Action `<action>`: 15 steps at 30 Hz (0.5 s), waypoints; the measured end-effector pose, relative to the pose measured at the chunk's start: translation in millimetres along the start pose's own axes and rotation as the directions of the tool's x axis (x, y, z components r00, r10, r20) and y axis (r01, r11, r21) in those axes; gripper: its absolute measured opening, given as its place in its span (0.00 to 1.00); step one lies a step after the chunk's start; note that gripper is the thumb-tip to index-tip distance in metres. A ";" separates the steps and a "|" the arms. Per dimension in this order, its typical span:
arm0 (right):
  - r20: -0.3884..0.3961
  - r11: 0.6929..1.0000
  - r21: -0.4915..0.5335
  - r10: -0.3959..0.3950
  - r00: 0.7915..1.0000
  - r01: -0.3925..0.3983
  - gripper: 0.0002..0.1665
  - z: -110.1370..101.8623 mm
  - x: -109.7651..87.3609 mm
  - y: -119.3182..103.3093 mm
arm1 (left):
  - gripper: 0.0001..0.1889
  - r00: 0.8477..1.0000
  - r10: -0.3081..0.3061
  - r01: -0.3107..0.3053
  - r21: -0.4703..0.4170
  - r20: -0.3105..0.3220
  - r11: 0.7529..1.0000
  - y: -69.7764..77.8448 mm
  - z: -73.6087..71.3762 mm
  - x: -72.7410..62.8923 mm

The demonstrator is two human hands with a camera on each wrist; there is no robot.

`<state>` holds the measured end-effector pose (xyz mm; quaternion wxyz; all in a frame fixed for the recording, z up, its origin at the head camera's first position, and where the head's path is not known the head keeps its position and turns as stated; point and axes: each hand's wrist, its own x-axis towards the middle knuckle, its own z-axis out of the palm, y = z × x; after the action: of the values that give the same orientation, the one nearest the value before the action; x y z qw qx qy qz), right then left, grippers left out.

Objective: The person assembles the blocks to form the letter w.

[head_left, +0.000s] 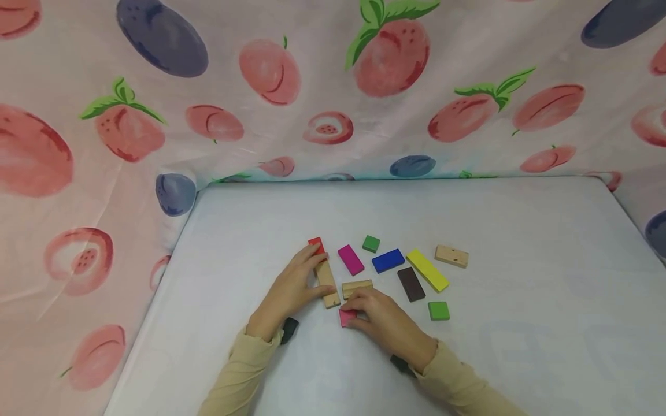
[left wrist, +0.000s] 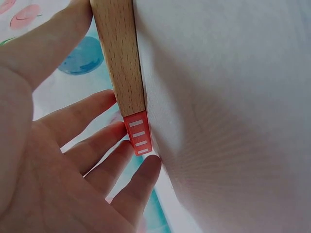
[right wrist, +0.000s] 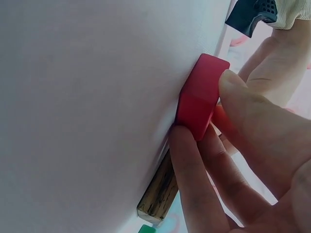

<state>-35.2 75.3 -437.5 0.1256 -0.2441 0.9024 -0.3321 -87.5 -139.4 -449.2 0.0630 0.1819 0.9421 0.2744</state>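
Note:
My left hand (head_left: 292, 283) lies along a plain wooden block (head_left: 325, 276) and a red block (head_left: 317, 241) set end to end with it. Its thumb touches the wooden block, and the fingers reach the red one, whose side bears white stripes in the left wrist view. Just right of that row, my right hand (head_left: 387, 320) pinches a small pinkish-red block (right wrist: 200, 97) between thumb and fingers, close over the white table. Behind those fingers sits a short wooden block (head_left: 356, 287), partly covered by the hand.
To the right lie a magenta block (head_left: 351, 260), a dark green one (head_left: 371, 244), a blue one (head_left: 388, 261), a brown one (head_left: 411, 283), a yellow one (head_left: 427, 270), a light green one (head_left: 439, 311) and a wooden one (head_left: 451, 256). A fruit-printed curtain (head_left: 291, 138) borders the table.

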 end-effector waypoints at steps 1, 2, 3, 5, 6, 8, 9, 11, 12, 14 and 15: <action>-0.002 1.000 0.001 0.000 1.000 0.000 0.13 0.4 0.4 -0.1 | 0.38 1.000 0.001 -0.001 0.001 0.000 1.000 0.0 0.1 0.1; -0.006 1.000 0.002 -0.001 1.000 0.001 0.13 0.7 0.7 -0.2 | 0.38 1.000 0.000 0.000 0.002 0.001 1.000 -0.2 0.3 0.3; -0.007 1.000 0.003 -0.001 1.000 0.001 0.13 1.1 1.1 -0.4 | 0.38 1.000 0.001 -0.001 0.003 0.000 1.000 -0.2 0.3 0.3; -0.009 1.000 0.003 -0.002 1.000 0.002 0.14 1.9 2.0 -0.6 | 0.38 1.000 0.001 -0.001 0.002 0.000 1.000 -0.3 0.4 -0.1; -0.012 1.000 0.001 -0.004 1.000 0.004 0.14 2.5 2.4 -0.5 | 0.38 1.000 0.000 0.000 0.002 0.000 1.000 -0.4 0.5 -0.2; -0.014 1.000 -0.005 -0.004 1.000 0.003 0.14 3.3 3.3 -0.8 | 0.38 1.000 -0.002 0.002 0.000 0.001 1.000 -0.5 0.5 -0.3; -0.016 1.000 -0.007 -0.002 1.000 0.002 0.14 3.6 3.8 -1.0 | 0.38 1.000 -0.002 0.002 -0.001 0.001 1.000 -0.4 0.5 -0.3; -0.023 1.000 -0.007 0.001 1.000 -0.001 0.14 4.2 4.7 -1.4 | 0.38 1.000 -0.003 0.003 -0.008 0.001 1.000 -0.3 0.5 0.0; -0.027 1.000 -0.009 0.002 1.000 -0.002 0.14 4.5 5.1 -1.6 | 0.38 1.000 -0.004 0.004 -0.011 0.002 1.000 -0.3 0.5 0.3; -0.034 1.000 -0.008 0.004 0.999 -0.004 0.14 5.0 6.0 -2.1 | 0.38 1.000 -0.004 0.004 -0.012 0.002 1.000 -0.4 0.6 0.6; -0.038 1.000 -0.006 0.004 0.999 -0.004 0.14 5.3 6.4 -2.3 | 0.38 1.000 -0.005 0.005 -0.013 0.002 1.000 -0.5 0.8 0.6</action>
<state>-37.8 67.6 -440.3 0.1085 -0.2365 0.9061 -0.3336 -88.1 -139.2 -450.1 0.0659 0.1797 0.9407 0.2803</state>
